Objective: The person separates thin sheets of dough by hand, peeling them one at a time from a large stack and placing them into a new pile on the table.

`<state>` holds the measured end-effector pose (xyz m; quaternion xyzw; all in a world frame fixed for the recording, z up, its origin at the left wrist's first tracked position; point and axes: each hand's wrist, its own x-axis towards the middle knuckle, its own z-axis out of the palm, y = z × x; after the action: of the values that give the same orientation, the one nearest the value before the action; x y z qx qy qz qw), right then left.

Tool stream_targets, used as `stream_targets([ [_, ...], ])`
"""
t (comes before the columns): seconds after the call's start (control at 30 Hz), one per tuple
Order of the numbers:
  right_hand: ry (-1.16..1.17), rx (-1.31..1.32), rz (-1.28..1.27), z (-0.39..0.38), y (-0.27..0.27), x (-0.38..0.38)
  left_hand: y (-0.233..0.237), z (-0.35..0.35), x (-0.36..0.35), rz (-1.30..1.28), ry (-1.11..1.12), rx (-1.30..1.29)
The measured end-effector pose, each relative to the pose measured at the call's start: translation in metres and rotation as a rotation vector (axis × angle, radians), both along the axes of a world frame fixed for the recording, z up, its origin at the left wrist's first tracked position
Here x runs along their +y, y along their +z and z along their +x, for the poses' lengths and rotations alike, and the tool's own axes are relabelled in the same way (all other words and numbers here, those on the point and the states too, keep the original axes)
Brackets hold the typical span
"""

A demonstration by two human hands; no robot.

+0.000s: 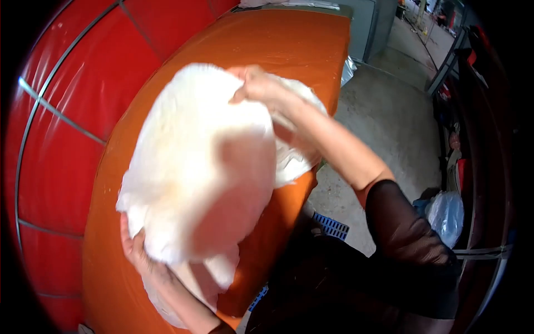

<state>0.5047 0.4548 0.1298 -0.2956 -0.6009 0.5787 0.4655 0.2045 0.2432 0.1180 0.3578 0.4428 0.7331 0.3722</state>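
A large, pale, floppy sheet [178,150], white with a pinkish shaded area, is held up over the orange-covered table [289,39]. My left hand [136,250] grips its lower left edge, with the fingers behind it and the thumb in front. At its upper right edge, my right hand [253,85] pinches the sheet. Another pale piece [295,161] lies under my right forearm, partly hidden. More pale material [222,270] hangs below the sheet near my left forearm; whether it is part of the same sheet I cannot tell.
Red panels with a metal frame [72,195] stand along the left. Beyond the table's far end is a grey cabinet [353,25]. A blue plastic crate [331,225] sits on the concrete floor, and a clear plastic bag [446,217] is at the right.
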Motion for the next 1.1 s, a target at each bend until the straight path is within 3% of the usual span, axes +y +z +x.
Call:
stream_targets([
  [0.07, -0.071, 0.018, -0.016, 0.059, 0.01, 0.037, -0.016, 0.045, 0.052, 0.033, -0.013, -0.03],
  [0.13, -0.12, -0.03, -0.077, 0.111, -0.02, 0.078, -0.039, 0.095, 0.091, 0.008, -0.068, -0.06],
  [0.2, -0.142, -0.146, -0.049, 0.157, -0.087, 0.117, -0.087, 0.143, 0.112, -0.077, -0.059, -0.105],
  [0.23, -0.204, -0.305, -0.075, 0.173, -0.139, 0.13, -0.149, 0.141, 0.127, -0.147, -0.072, 0.051],
  [0.27, -0.263, -0.461, -0.102, 0.188, -0.183, 0.139, -0.169, 0.16, 0.126, -0.508, -0.05, 0.262],
  [0.3, -0.235, -0.256, -0.243, 0.198, -0.207, 0.135, -0.198, 0.184, 0.121, -0.39, 0.043, 0.023],
  [0.33, -0.208, -0.044, -0.38, 0.201, -0.214, 0.123, -0.195, 0.189, 0.117, -0.286, 0.042, -0.032],
  [0.4, -0.202, -0.271, -0.357, 0.203, -0.197, 0.116, -0.167, 0.19, 0.115, -0.41, -0.02, -0.074],
  [0.43, -0.124, -0.275, -0.184, 0.21, -0.193, 0.11, -0.17, 0.183, 0.116, -0.46, -0.014, 0.017],
  [0.47, -0.195, -0.518, -0.058, 0.211, -0.228, 0.137, -0.178, 0.174, 0.119, -0.445, -0.005, 0.108],
  [0.53, -0.277, -0.552, 0.251, 0.221, -0.22, 0.133, -0.17, 0.164, 0.124, -0.516, 0.059, 0.355],
  [0.57, -0.298, -0.488, 0.147, 0.226, -0.22, 0.133, -0.178, 0.156, 0.127, -0.545, 0.142, 0.386],
  [0.67, -0.376, -0.359, -0.1, 0.22, -0.237, 0.124, -0.175, 0.16, 0.145, -0.542, -0.073, 0.033],
  [0.7, -0.44, -0.349, -0.13, 0.198, -0.248, 0.116, -0.186, 0.157, 0.149, -0.569, 0.017, 0.167],
  [0.73, -0.507, -0.343, -0.154, 0.188, -0.253, 0.113, -0.186, 0.157, 0.155, -0.61, 0.003, 0.118],
  [0.77, -0.4, -0.143, -0.238, 0.188, -0.257, 0.112, -0.185, 0.154, 0.158, -0.652, -0.008, 0.066],
  [0.87, -0.215, 0.105, -0.29, 0.188, -0.291, 0.122, -0.197, 0.125, 0.161, -0.647, -0.079, 0.023],
  [0.93, -0.49, -0.188, 0.089, 0.18, -0.302, 0.127, -0.219, 0.114, 0.169, -0.607, -0.264, -0.106],
  [1.0, -0.833, -0.205, 0.243, 0.178, -0.223, 0.047, -0.224, 0.135, 0.173, -0.674, -0.206, 0.049],
  [1.03, -0.792, -0.205, 0.231, 0.178, -0.214, 0.039, -0.218, 0.129, 0.166, -0.692, -0.111, 0.126],
  [1.07, -0.636, -0.218, 0.118, 0.193, -0.239, 0.053, -0.254, 0.096, 0.17, -0.756, -0.229, 0.122],
  [1.1, -0.427, -0.21, -0.024, 0.209, -0.277, 0.09, -0.26, 0.093, 0.164, -0.731, -0.138, -0.006],
])
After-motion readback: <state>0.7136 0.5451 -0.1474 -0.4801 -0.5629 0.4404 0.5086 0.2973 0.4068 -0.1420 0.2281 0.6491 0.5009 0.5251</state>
